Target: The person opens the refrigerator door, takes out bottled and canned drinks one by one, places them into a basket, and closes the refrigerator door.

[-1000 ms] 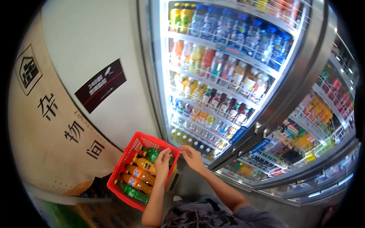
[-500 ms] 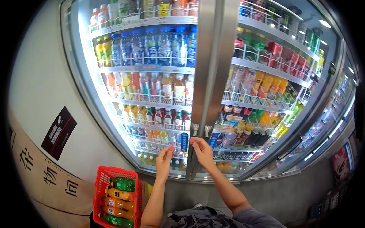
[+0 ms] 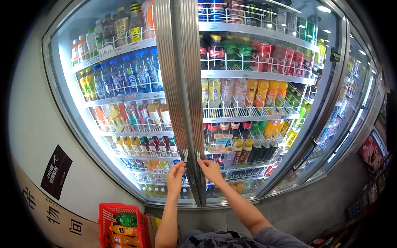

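Observation:
A glass-door drinks cooler fills the view, with two ribbed metal door handles running down its middle. My left hand is at the lower part of the left door handle, with its fingers bent against the edge. On the other side, my right hand has its fingers curled at the right door handle. Both doors look closed. Blue labels on the doors are mostly hidden behind my hands. Behind the glass, bottles and cans stand in rows, among them blue-capped bottles and red cans.
A red basket holding green and orange bottles stands at lower left, beside a cardboard box. A dark sign is on the white wall. More cooler doors continue to the right, above a grey floor.
The view has turned, so the door handles appear further left. My hands have moved from in front of the doors onto the handles, with the fingers bending in.

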`<state>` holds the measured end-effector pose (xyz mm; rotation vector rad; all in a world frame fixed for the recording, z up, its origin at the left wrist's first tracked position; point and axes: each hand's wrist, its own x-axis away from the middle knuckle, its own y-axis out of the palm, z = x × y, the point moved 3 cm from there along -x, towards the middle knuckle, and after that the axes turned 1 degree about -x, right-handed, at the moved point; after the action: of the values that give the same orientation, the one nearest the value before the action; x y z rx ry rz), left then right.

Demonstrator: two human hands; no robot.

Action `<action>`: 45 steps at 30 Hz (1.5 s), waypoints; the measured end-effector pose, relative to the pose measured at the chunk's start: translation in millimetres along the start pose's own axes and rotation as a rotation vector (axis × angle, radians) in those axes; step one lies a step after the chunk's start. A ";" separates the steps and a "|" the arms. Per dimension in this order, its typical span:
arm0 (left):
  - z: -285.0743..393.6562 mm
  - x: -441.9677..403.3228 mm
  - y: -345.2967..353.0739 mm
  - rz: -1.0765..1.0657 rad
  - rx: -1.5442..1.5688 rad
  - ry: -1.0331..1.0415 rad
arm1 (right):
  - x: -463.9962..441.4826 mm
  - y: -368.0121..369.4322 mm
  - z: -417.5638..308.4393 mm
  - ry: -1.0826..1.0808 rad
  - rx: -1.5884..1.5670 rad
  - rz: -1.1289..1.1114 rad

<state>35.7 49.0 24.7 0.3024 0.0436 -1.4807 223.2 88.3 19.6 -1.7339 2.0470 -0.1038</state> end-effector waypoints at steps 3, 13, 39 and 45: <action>1.2 -2.4 1.8 -0.037 -0.007 -0.014 | -1.0 8.5 -1.0 0.126 0.116 -0.117; 20.6 -3.0 -21.1 -0.104 0.011 -0.038 | -1.9 57.0 30.8 0.298 -0.529 -0.124; -9.2 52.9 -107.6 -0.155 0.095 -0.183 | 25.8 68.9 -2.1 0.310 -0.491 0.188; 8.5 48.8 -70.2 -0.245 0.107 -0.138 | 75.6 54.0 2.8 0.299 -0.501 0.133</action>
<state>-30.0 -4.5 10.3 0.2879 -0.1131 -1.7475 166.8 28.1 -23.1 -1.9505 2.5688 0.2245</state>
